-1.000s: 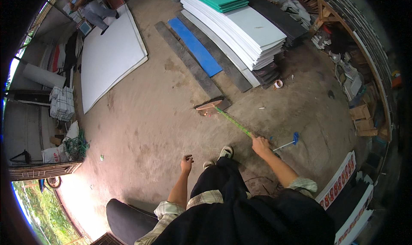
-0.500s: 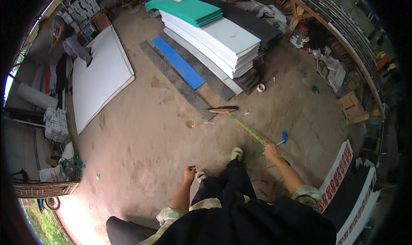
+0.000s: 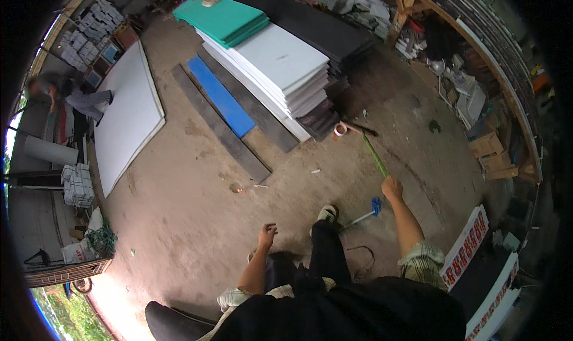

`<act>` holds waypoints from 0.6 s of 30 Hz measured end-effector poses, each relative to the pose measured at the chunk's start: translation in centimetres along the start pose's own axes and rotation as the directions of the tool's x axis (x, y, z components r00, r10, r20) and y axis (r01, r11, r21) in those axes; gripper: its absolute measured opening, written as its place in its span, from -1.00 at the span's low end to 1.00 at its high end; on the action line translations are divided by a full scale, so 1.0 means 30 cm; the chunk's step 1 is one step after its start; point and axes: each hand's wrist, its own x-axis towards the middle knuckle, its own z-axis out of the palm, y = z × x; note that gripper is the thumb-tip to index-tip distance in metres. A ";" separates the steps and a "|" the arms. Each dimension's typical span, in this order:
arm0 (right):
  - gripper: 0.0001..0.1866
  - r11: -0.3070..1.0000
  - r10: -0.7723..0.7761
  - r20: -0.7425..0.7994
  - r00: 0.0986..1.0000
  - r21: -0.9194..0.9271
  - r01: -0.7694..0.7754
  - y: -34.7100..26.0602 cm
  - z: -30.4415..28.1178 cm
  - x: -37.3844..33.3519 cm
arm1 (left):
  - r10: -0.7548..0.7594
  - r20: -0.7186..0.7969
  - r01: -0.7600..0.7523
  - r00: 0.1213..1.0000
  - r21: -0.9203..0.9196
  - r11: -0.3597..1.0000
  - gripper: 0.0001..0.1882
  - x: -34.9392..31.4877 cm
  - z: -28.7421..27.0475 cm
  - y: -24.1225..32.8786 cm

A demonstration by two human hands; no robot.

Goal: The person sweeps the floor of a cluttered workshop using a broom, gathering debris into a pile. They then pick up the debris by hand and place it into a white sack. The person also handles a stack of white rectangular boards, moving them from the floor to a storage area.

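A wide stretch of bare dirt floor [image 3: 179,221] lies open across the middle and lower left of the frame, hemmed in by the stack of white boards [image 3: 280,72] at upper centre, the big white sheet [image 3: 128,117] at upper left and the cluttered wooden shelving [image 3: 477,102] along the right rim. The right hand [image 3: 391,187], right of centre, has its fingers clenched round the green broom handle [image 3: 375,154], which slants up to a dark broom head [image 3: 360,128] lying on the floor just beside the board stack and a small tape roll [image 3: 340,129]. The left hand [image 3: 267,236] hangs free at lower centre, fingers loosely curled and released. Against half a second ago the broom head sits closer to the boards — it lay farther out on the floor then. The bristles are too small to make out, and the person's dark clothing hides the floor at the bottom edge.
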 end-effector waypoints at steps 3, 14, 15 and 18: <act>-0.75 1.000 -0.003 0.126 0.992 0.011 0.002 0.021 0.007 0.163 | 0.017 0.065 -0.020 0.998 0.043 0.999 -0.74 0.013 0.112 0.099; -0.72 0.973 -0.228 0.501 0.835 0.092 0.210 -0.046 0.008 0.211 | -0.075 -0.078 0.088 0.994 0.177 0.980 -0.74 0.012 0.159 0.138; -0.70 0.970 -0.234 0.512 0.826 0.070 0.231 -0.046 -0.011 0.202 | -0.079 -0.076 0.090 0.994 0.163 0.983 -0.74 0.019 0.162 0.133; -0.62 0.965 -0.232 0.542 0.808 0.025 0.260 -0.032 -0.107 0.175 | -0.083 -0.064 0.090 0.995 0.122 0.988 -0.73 0.056 0.194 0.127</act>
